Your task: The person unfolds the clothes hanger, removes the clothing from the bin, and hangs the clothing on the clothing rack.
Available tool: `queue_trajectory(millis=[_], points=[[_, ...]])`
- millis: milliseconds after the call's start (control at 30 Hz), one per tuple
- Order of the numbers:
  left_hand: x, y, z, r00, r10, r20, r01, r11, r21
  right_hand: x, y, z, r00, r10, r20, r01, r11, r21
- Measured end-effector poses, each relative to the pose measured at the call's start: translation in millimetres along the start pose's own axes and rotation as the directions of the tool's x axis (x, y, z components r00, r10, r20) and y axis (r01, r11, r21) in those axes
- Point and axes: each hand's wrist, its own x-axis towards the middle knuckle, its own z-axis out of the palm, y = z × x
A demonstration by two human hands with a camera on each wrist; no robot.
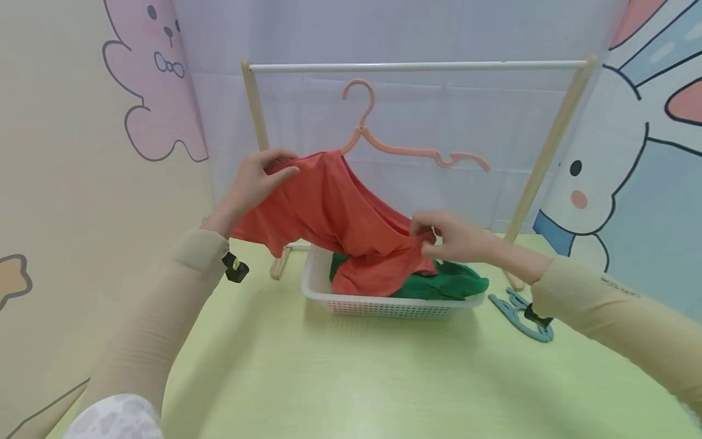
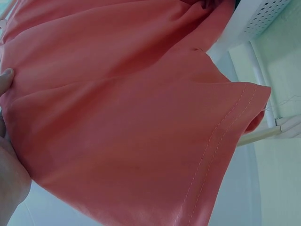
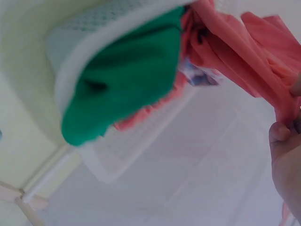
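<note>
My left hand [image 1: 262, 183] grips a red short-sleeved shirt [image 1: 329, 207] at one shoulder, raised above the table. A pink clothes hanger [image 1: 395, 149] has one arm inside the neck opening; its other arm sticks out bare to the right, and its hook stands just below the rack's bar. Lower down, the right hand [image 1: 457, 236] pinches the neckline's other side between thumb and fingers. In the left wrist view a stitched sleeve hem [image 2: 207, 155] hangs loose. The right wrist view shows bunched red fabric [image 3: 235, 47] running from the right thumb to the basket.
A white basket [image 1: 312, 286] on the green table [image 1: 351, 378] holds green cloth [image 1: 455, 281] and other clothing. Behind it stands a rack with a white bar [image 1: 417, 66] and wooden legs [image 1: 548, 146]. A blue hanger [image 1: 518, 314] lies right of the basket, near the right forearm.
</note>
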Motion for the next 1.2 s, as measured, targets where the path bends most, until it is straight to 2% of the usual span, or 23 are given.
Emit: queue_trajectory(millis=[100,200,367,467,533,633,767,900,1033,1200], points=[[-1.6,-0.3,-2.0,1.000,-0.009,-0.009,0.009,1.000,-0.014,1.3,1,-18,0.994,-0.059,-0.096,0.060,0.998,0.005],[-2.7,-0.8,-3.4,1.000,-0.006,-0.019,0.006,1.000,-0.010,1.2,-1,-38,0.978,-0.083,-0.193,0.078,0.996,-0.033],[-3.5,0.9,-3.4,1.000,0.003,-0.018,-0.003,1.000,0.010,1.0,-6,-70,0.938,-0.072,-0.339,0.034,0.993,-0.117],[-3.0,4.0,-1.7,1.000,-0.002,-0.011,0.002,1.000,0.008,-1.9,-7,-85,0.918,-0.054,-0.392,-0.011,0.987,-0.161],[-2.7,6.4,-0.3,1.000,-0.005,0.001,0.005,1.000,-0.002,-4.7,-7,-91,0.916,-0.051,-0.398,-0.030,0.980,-0.195],[-2.3,9.0,1.5,1.000,0.001,0.020,0.000,1.000,-0.017,-10.0,-5,-95,0.933,-0.056,-0.356,-0.034,0.970,-0.242],[-2.5,9.6,3.0,0.999,0.012,0.038,-0.011,1.000,-0.020,-18.8,0,-89,0.953,-0.055,-0.299,-0.030,0.961,-0.273],[-4.2,9.1,3.6,0.999,0.023,0.037,-0.022,1.000,-0.021,-26.8,6,-82,0.960,-0.071,-0.271,-0.006,0.962,-0.273],[-8.6,17.5,3.0,0.999,0.035,0.032,-0.034,0.999,-0.029,-33.2,12,-78,0.959,-0.047,-0.279,-0.036,0.958,-0.284],[-15.8,35.2,0.3,0.998,0.021,0.054,-0.019,0.999,-0.040,-40.1,17,-73,0.944,0.018,-0.329,-0.119,0.950,-0.288]])
